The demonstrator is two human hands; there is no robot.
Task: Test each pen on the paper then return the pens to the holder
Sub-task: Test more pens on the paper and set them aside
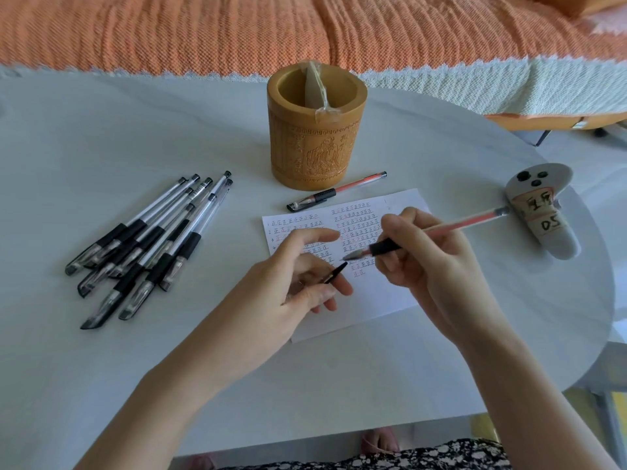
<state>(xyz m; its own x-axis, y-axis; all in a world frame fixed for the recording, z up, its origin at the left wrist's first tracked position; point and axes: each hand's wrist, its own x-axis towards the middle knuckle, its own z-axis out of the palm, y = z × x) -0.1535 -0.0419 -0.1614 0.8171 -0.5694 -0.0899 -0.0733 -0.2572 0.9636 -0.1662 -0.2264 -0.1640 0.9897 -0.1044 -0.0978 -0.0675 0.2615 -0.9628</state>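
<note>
left hand (pixel 295 283) pinches a slim black cap (pixel 336 273), right hand (pixel 427 266) grips a translucent red pen (pixel 468 223).

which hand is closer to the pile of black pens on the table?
Left. The left hand, pinching a black cap, is over the paper, just right of the black pen pile; the right hand, gripping a red pen, is farther right.

Pretty plain: left hand (pixel 305 279) and right hand (pixel 431 266) are bare, forearms too. Down at 6 o'clock: black clothing (pixel 407 457) with a small white flower print, and a foot (pixel 380 439) with a pinkish strap.
</note>
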